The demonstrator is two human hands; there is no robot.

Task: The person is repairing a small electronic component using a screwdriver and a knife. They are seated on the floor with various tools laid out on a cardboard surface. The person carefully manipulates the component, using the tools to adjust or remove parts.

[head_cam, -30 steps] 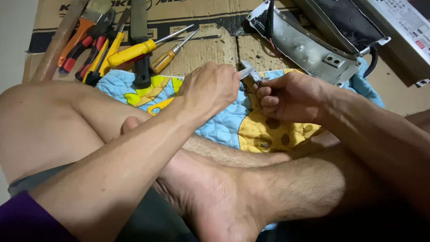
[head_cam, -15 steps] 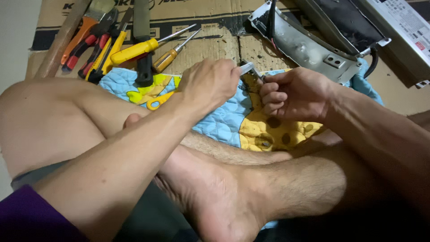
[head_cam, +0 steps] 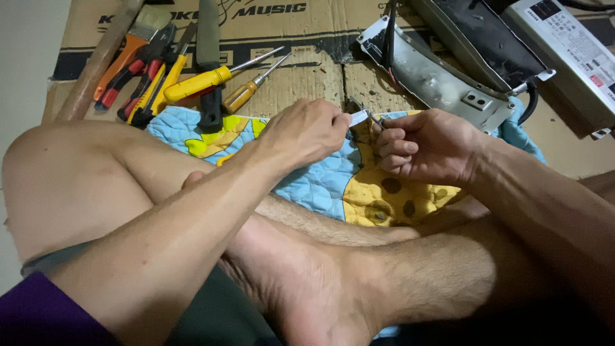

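A small metal piece (head_cam: pixel 360 118) sits just above the middle of the frame, pinched at the fingertips of the left hand (head_cam: pixel 306 131). It is pale and flat, and its long axis runs roughly left to right, poking out of the left hand toward the right hand (head_cam: pixel 423 146). The left hand is the nearer one: it is clenched around the piece. The right hand lies just to the right of it, fingers curled into a loose fist whose fingertips meet the piece's free end; something thin and dark shows there, but whether the right hand grasps it I cannot tell.

Both hands hover over a quilted cloth (head_cam: pixel 320 182), blue with yellow patches, spread across the person's crossed legs. Beyond it lies a sheet of cardboard (head_cam: pixel 301 70). In the upper left of the frame rest a yellow screwdriver (head_cam: pixel 202 82), a smaller amber-handled screwdriver (head_cam: pixel 246 95), red-handled pliers (head_cam: pixel 131 80) and a paintbrush (head_cam: pixel 138 32). In the upper right lies a long grey metal housing (head_cam: pixel 435 80) with black cable, and beside it a pale rectangular box (head_cam: pixel 570 61).
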